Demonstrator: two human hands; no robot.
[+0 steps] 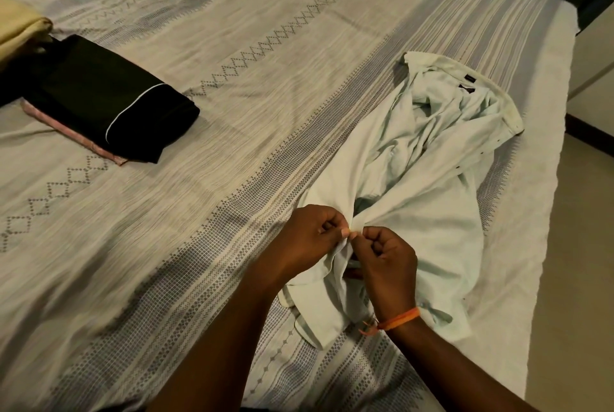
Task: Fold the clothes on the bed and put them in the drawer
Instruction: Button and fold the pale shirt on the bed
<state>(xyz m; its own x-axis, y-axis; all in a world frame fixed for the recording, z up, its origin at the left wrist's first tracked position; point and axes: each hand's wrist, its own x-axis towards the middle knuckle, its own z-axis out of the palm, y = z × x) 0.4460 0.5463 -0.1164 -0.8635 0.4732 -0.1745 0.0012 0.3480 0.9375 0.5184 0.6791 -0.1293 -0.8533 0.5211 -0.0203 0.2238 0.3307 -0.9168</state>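
A pale mint-white collared shirt lies crumpled on the right side of the bed, its collar pointing away from me. My left hand and my right hand meet at the shirt's near edge, knuckles almost touching. Each pinches the fabric between thumb and fingers. The cloth bunches up between them. An orange band sits on my right wrist.
A folded black garment with white piping rests on a folded pink piece at the left. A cream cloth lies at the far left edge. The bed's right edge drops to a pale floor.
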